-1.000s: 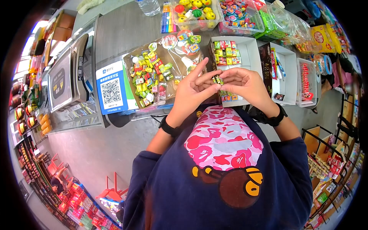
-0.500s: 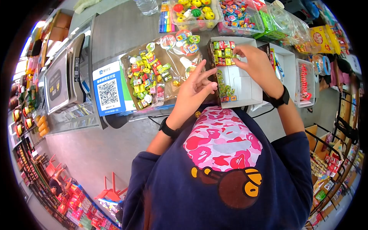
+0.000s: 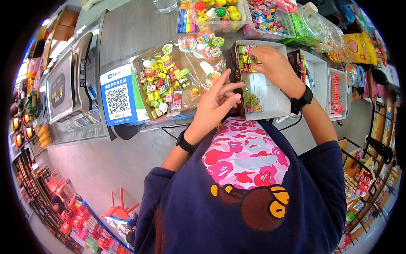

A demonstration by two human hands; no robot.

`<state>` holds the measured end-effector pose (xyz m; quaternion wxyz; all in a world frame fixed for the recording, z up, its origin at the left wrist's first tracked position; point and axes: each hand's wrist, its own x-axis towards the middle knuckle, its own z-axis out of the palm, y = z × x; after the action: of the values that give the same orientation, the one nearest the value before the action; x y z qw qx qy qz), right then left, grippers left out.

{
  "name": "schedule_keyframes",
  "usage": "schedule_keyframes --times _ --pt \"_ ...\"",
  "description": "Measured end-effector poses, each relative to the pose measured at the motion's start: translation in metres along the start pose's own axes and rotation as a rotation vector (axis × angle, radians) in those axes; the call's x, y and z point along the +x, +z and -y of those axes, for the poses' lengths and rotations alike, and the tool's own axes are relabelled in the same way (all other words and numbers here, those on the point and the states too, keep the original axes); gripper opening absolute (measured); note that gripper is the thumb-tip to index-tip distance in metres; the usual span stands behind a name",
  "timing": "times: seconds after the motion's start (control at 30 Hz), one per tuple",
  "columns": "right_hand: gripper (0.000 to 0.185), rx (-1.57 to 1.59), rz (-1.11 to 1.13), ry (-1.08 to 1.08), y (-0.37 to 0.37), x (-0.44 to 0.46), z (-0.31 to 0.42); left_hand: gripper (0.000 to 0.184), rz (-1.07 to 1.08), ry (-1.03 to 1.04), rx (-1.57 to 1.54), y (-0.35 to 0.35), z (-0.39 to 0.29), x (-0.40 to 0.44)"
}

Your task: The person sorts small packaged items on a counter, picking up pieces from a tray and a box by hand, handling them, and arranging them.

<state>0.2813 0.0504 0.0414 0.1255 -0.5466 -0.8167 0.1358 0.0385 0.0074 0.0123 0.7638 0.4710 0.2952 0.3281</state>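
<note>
My right hand reaches into a white-lined cardboard box, its fingers bent together over small wrapped candies set in rows at the far left end. What the fingertips hold, if anything, is hidden. More green-wrapped candies lie along the box's near left side. My left hand hovers at the box's left edge, fingers stretched and apart, nothing in them. To its left, a clear plastic bag lies on the counter with a heap of yellow, green and red wrapped candies.
A blue payment-code card and a scale-like device stand left. Behind are a tub of toy figures, a tub of small packets and a clear jar. A second box and a red-filled container are right.
My right hand has shifted slightly left and its fingers reach lower over the candy rows. My left hand stays nearly in place, fingers still spread.
</note>
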Motion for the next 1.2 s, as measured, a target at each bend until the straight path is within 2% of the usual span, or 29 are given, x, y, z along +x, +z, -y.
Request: schedule_keyframes --times 0.5,0.67,1.2 --pt "0.027 0.019 0.064 0.016 0.0 0.003 0.001 0.066 -0.013 -0.008 -0.006 -0.002 0.0 -0.003" --pt "0.026 0.004 -0.056 -0.073 0.008 0.0 0.002 0.066 -0.011 -0.001 -0.011 -0.002 0.0 -0.003" --pt "0.026 -0.011 0.001 -0.036 0.014 -0.001 -0.005 0.065 -0.011 0.016 0.015 -0.003 0.001 -0.003"
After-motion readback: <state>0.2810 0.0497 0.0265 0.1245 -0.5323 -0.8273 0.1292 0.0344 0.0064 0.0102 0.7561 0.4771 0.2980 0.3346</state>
